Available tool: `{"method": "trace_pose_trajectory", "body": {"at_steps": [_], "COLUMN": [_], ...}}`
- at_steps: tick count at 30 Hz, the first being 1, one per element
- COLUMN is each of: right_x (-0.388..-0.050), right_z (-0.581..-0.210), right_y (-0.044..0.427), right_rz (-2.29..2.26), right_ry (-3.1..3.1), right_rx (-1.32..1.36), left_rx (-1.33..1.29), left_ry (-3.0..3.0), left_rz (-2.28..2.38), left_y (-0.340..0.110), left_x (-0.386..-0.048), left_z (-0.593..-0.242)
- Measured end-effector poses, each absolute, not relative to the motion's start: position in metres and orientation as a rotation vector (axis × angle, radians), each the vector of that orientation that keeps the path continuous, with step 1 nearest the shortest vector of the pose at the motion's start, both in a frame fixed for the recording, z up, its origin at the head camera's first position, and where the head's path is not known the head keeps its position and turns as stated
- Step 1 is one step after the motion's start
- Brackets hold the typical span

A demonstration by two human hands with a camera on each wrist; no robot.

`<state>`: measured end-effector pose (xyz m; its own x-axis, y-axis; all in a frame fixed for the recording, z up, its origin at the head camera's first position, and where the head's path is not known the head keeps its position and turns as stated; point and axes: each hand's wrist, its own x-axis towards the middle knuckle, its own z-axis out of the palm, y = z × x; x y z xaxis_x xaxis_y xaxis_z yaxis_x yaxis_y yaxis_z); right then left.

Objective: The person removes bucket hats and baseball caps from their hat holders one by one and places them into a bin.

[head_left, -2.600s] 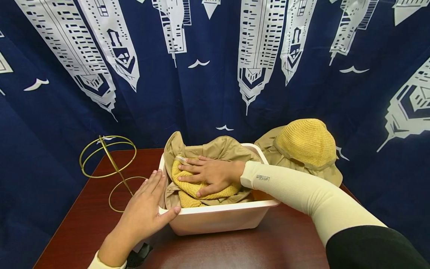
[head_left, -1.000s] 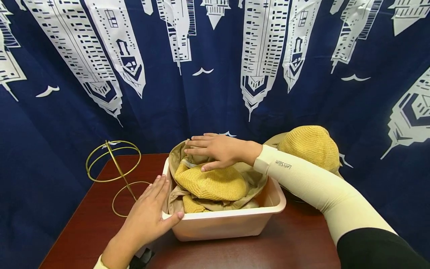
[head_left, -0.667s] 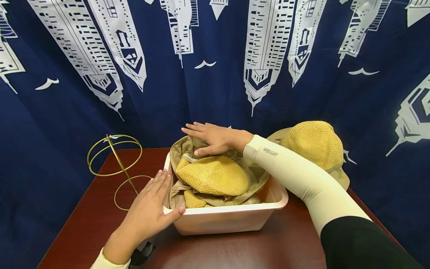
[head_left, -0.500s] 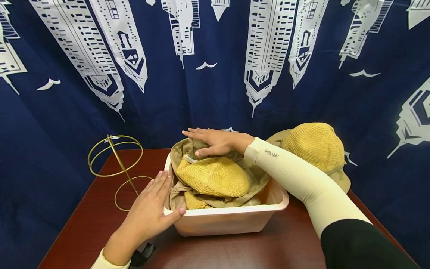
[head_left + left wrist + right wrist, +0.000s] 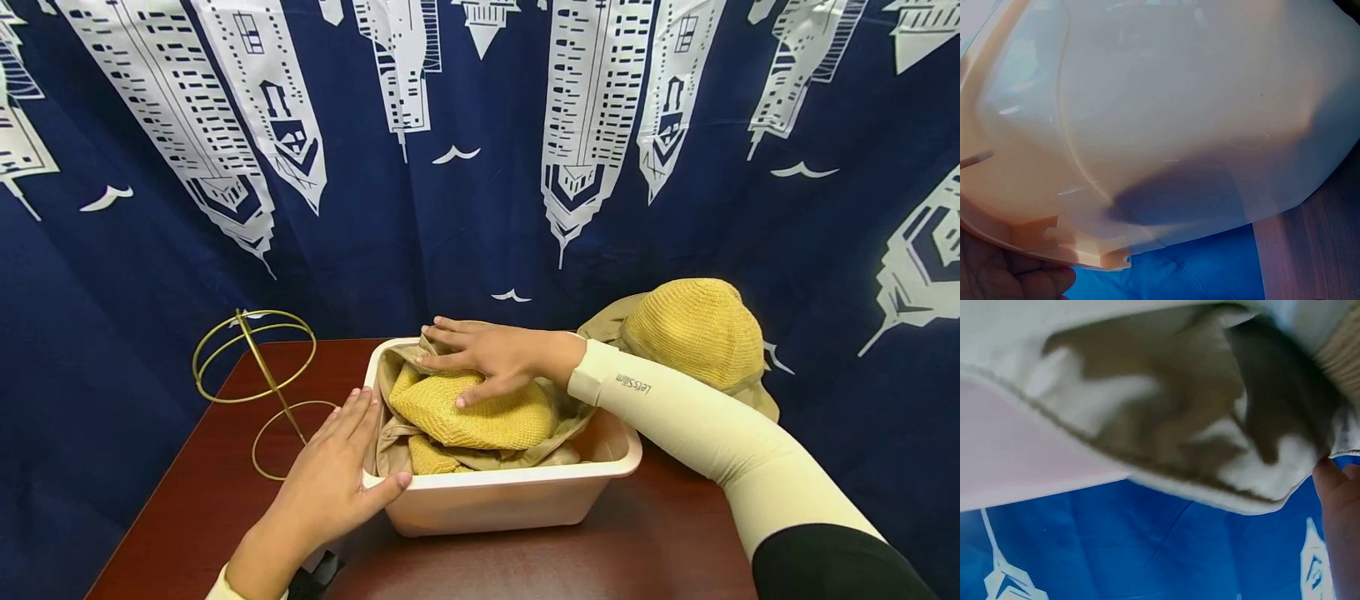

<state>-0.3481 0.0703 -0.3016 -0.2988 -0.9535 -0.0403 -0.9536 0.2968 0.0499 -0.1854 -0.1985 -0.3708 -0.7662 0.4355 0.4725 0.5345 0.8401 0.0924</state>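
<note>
A pale pink plastic bin [image 5: 495,507] stands on the table, holding a sun hat with a yellow knit crown [image 5: 465,417] and a khaki fabric brim [image 5: 390,446]. My left hand [image 5: 330,467] rests at the bin's near left corner, fingers straight along the left rim and thumb on the front rim. Over the back of that hat lies my right hand [image 5: 502,354], its fingers stretched out and touching the brim. In the right wrist view a fingertip [image 5: 1329,478] meets the edge of the brim [image 5: 1210,481]. The left wrist view shows the bin's outer wall [image 5: 1166,100].
A second hat [image 5: 693,333], alike in colour, sits behind the bin on the right, partly hidden by my sleeve. At the left stands a gold wire ring stand [image 5: 258,358]. A dark blue curtain [image 5: 480,217] printed with white buildings hangs behind the reddish table [image 5: 195,483].
My right hand rises off the crown, moves to the back of the bin, then comes down; the brim that stood above the back rim now lies lower. My left hand stays on the rim.
</note>
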Motion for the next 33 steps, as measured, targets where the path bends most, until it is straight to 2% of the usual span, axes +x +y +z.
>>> {"method": "trace_pose_trajectory", "body": {"at_steps": [8,16,26,33], "right_x": [-0.334,-0.335,-0.331,-0.336], "right_z": [-0.313,-0.322,-0.341,-0.351], "right_y": [0.068,0.066,0.063,0.061], "right_rz": [0.356,0.380,0.557,0.619], "right_ry": [2.555,2.509,2.489,2.484], "right_rx": [-1.844,-1.846,-2.017,-1.959], "left_rx": [-0.709,-0.725,-0.707,-0.703], "left_ry": [-2.591,-2.581,-2.587,-2.597], "left_rz": [-0.300,-0.299,-0.294,-0.300], "left_y": [-0.197,-0.198,-0.200,-0.198], "left_x": [-0.185,-0.184,-0.181,-0.185], "left_z": [-0.371,-0.372,-0.370,-0.369]}}
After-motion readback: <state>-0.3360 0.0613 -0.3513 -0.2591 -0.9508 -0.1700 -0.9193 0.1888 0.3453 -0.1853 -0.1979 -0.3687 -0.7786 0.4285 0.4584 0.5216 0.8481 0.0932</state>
